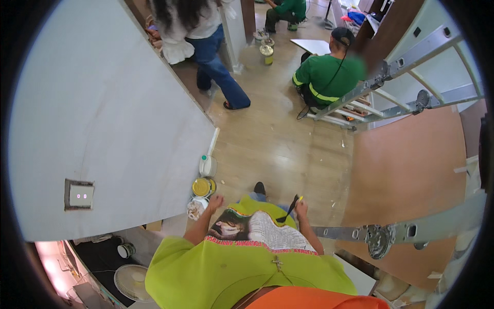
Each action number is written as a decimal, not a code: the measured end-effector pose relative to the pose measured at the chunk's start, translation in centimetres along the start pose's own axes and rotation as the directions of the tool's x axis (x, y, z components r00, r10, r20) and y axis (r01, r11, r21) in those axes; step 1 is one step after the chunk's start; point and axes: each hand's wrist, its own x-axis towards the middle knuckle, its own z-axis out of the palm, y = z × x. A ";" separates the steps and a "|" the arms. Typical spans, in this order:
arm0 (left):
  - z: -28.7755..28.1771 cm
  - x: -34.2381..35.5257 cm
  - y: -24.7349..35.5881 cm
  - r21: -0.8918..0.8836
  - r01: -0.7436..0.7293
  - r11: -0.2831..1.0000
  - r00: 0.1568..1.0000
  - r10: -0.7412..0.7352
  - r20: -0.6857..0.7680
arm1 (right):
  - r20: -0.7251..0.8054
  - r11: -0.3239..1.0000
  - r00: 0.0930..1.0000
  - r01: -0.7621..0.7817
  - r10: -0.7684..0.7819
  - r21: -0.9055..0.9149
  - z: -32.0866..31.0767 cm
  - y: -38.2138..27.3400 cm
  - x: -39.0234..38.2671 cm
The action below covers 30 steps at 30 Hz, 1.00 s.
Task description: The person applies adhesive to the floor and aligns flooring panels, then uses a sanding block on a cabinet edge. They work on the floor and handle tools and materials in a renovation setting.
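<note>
My right hand (301,208) is closed around a slim black tool (291,207) with a yellow bit at its top, held in front of my yellow-green shirt (206,268). The tool's exact kind is too small to make out. Out to the other side, my left hand (216,202) hangs near the wall, above several containers. Its fingers are too small and unclear to read. Beside it stand a yellow-lidded can (201,187), a white jug (207,166) with a green cap, and a whitish tub or bag (197,207).
An aluminium ladder (391,109) leans along the right, and another ladder section (401,233) crosses nearer me. A person in green (332,77) sits on the floor ahead; another in jeans (216,67) is by a doorway. Brown boards (406,170) cover the right side.
</note>
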 end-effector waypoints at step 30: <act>-0.3 27.6 22.4 -0.274 0.073 0.959 0.958 -0.144 -0.248 | 0.324 0.982 0.927 0.183 -0.190 0.051 17.6 -41.6 45.4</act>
